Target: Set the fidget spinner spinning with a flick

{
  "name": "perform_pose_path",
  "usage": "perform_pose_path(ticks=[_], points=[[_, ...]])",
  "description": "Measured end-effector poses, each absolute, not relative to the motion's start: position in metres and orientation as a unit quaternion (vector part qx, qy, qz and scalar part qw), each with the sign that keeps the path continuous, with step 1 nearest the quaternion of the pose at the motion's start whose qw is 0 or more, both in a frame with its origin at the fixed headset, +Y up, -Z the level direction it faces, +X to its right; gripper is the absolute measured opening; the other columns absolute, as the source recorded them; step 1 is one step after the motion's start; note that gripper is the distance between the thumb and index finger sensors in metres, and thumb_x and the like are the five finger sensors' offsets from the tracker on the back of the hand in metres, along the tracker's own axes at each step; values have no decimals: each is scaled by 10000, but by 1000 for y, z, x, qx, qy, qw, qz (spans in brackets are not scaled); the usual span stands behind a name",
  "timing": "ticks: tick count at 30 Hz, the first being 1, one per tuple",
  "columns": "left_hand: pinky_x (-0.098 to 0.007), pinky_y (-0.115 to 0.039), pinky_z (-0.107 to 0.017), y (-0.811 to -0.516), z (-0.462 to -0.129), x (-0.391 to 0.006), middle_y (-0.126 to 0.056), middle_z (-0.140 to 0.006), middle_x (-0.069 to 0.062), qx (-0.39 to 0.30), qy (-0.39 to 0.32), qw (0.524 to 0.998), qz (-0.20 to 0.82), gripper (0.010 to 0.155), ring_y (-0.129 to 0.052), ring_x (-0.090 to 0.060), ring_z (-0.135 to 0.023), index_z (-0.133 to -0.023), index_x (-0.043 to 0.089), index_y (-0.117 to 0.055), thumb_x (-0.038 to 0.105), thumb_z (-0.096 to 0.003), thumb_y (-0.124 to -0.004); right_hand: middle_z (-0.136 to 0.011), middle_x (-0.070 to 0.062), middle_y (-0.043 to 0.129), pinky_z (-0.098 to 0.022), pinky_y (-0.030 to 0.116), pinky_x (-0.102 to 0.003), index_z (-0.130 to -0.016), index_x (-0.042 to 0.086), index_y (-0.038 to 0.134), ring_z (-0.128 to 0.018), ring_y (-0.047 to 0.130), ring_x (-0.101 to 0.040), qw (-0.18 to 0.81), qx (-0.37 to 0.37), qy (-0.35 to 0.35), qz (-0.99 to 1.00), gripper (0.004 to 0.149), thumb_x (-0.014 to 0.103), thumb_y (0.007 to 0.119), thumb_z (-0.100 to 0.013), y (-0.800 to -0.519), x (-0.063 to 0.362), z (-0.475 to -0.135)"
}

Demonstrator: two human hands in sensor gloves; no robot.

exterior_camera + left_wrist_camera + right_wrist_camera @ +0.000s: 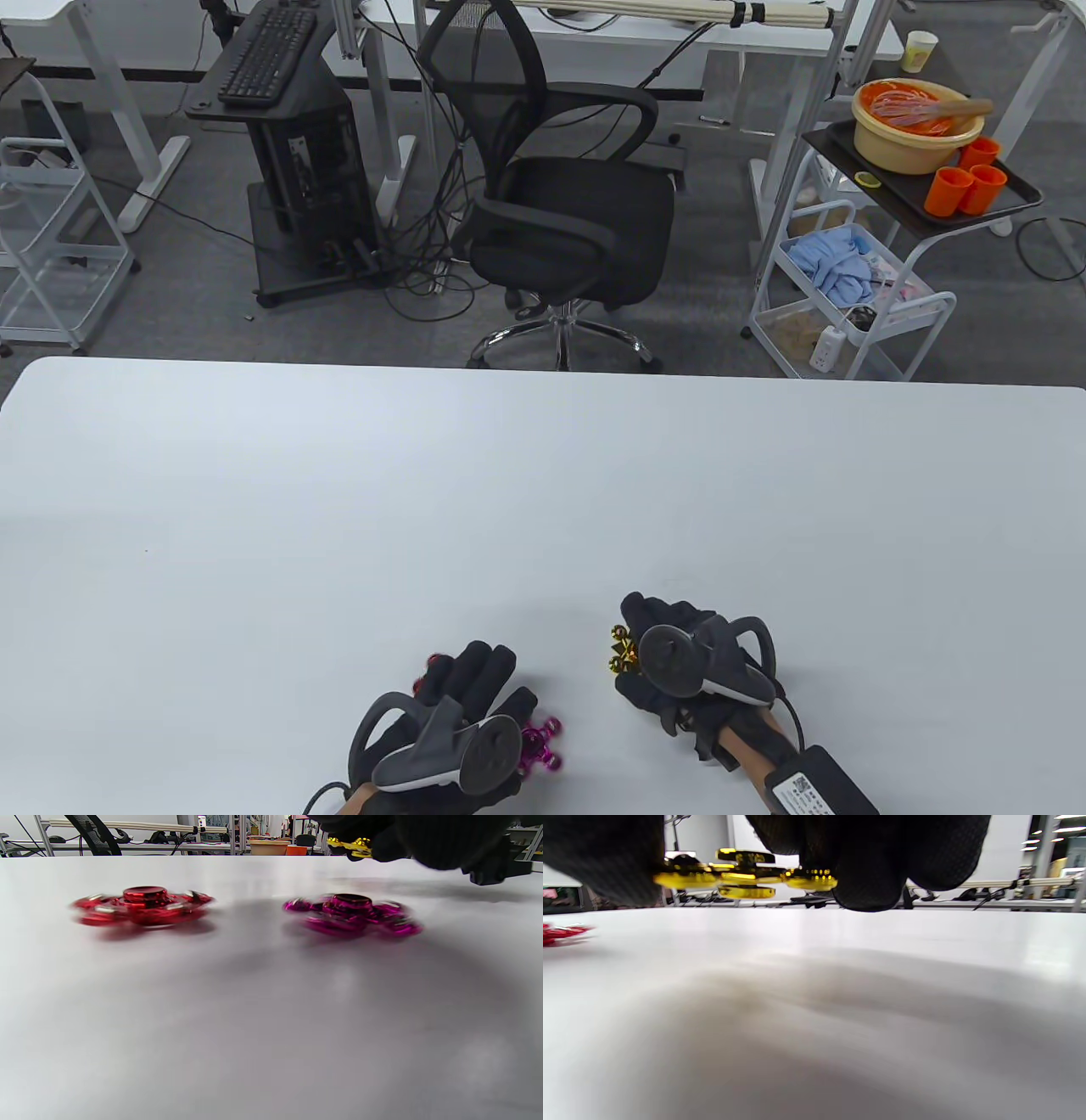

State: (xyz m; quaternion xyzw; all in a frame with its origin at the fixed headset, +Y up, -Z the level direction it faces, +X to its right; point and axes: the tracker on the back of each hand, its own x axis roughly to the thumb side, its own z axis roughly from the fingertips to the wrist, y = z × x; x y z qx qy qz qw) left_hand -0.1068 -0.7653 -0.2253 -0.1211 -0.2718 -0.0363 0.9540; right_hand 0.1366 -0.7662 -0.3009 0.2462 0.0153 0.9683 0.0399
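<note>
Three fidget spinners are in view. My right hand (649, 632) holds the gold spinner (624, 652) a little above the white table. In the right wrist view the gold spinner (746, 874) hangs level between my gloved fingers (874, 861). My left hand (475, 671) lies with its fingers stretched out and holds nothing. The red spinner (427, 668) peeks out at its fingertips, and the magenta spinner (541, 745) lies just right of it. In the left wrist view the red spinner (144, 906) and the magenta spinner (352, 914) rest on the table with blurred arms.
The white table (543, 492) stretches far ahead of both hands. Beyond its far edge stand a black office chair (568, 221), a computer stand (305, 161), and a cart with a bowl and orange cups (925, 136).
</note>
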Motion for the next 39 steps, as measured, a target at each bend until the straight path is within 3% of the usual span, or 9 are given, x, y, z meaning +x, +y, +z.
perform_pose_path(ticks=[19,27,33,39], points=[[-619,-228,-760,-763,-224,-104,-37,-1117,-88,-130,-274,952,-37,768,-113,-377,-1053,-1003,319,-354,634,-381,-677,-1055,-171,562,-710,444,-692,-1009,108,394,-920,601,-486,-10,287,78,955,851,550,801,-406,-787,116,-280],[-620,-204,-761,-762,-232,-75,-17,-1113,-84,-162,-281,945,-37,778,-88,-375,-1050,-1007,333,-328,637,-383,-679,-1092,-179,446,-718,396,-695,-1021,126,319,-964,490,-508,16,270,79,959,877,581,752,-408,-772,132,-277],[-618,-163,-758,-763,-245,-27,46,-1100,-74,-177,-282,939,-86,783,-17,-375,-1036,-1005,371,-286,650,-382,-667,-1096,-200,427,-716,379,-696,-1012,218,460,-962,461,-523,20,213,73,974,593,385,702,-498,-767,157,-271],[-616,-146,-753,-777,-260,-1,71,-1089,-70,-216,-268,935,-91,770,10,-374,-1026,-1002,393,-297,663,-376,-653,-1103,-202,380,-719,353,-690,-1006,278,480,-961,428,-525,23,197,89,976,521,273,656,-515,-783,153,-281]])
